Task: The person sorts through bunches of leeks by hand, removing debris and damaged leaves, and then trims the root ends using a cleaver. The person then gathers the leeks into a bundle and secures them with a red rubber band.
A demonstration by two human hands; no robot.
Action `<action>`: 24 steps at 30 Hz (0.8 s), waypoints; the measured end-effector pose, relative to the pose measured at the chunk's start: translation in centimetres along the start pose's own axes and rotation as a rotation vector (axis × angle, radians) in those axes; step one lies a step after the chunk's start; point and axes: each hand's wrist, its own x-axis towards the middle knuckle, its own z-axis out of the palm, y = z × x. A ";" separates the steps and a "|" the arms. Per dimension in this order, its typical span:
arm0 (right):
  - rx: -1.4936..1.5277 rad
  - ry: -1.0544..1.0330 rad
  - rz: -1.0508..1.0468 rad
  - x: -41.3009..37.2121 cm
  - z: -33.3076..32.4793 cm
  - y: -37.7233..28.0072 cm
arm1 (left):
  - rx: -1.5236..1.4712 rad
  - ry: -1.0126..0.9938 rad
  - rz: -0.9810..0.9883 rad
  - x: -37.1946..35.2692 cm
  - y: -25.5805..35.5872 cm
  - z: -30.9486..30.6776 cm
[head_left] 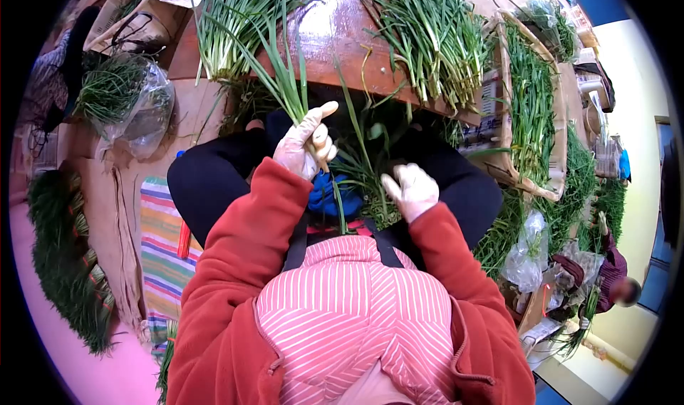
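Striped pink top (349, 284) is nearest. L hand (308, 143) grips a few green stalks (291, 100) by their pale lower ends, prob. to keep leaves clear; R hand (413, 191), nr the lap, half-curled w/ nothing visible in it. Leafy piles (442, 42) on far table (324, 27), pale ends near, presumably for easy reach. Right crate (505, 99) holds greens (531, 106); left clear bag (147, 113), ditto.

Glare whitens the glossy tabletop (322, 31) — shadow darkens beneath, and fisheye distortion bends the edges.

Two stalk bunches (445, 45) on table (328, 31); crate (527, 184) right, plastic bag (148, 120) left
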 end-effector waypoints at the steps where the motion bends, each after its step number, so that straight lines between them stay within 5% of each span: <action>1: 0.133 0.098 -0.070 1.3 -1.4 -1.1 | -0.019 -0.069 -0.011 0.2 -0.4 -0.6; 3: 0.167 0.247 -0.532 3.3 -1.7 -1.7 | 0.032 0.048 -0.082 0.0 -0.5 0.1; 6: 0.045 0.143 -0.637 5.1 -1.4 -3.7 | 0.012 -0.086 -0.103 0.7 -1.3 -1.9; 7: 0.378 -0.132 -0.277 5.5 -2.0 -5.4 | 0.004 -0.061 -0.108 0.8 -1.5 -1.8; 9: 0.739 -0.495 0.054 6.5 -1.2 -6.6 | 0.119 -0.112 -0.092 0.6 -1.5 -1.5; 10: 0.827 -0.471 0.115 6.3 -1.8 -7.4 | 0.150 -0.109 -0.094 0.5 -1.5 -1.2; 14: 1.296 -0.595 0.208 6.2 0.1 -5.9 | 0.135 -0.184 -0.160 0.5 -1.0 -1.8; 19: 1.309 -0.564 0.272 5.7 -1.9 -6.4 | 0.259 -0.277 -0.293 0.4 -0.7 -1.4; 21: 1.272 -0.708 0.341 5.8 -3.0 -7.4 | 0.287 -0.287 -0.432 0.1 -0.8 -0.1; 24: 1.310 -0.685 0.241 5.4 -0.7 -6.7 | 0.280 -0.172 -0.527 0.2 -1.1 -0.3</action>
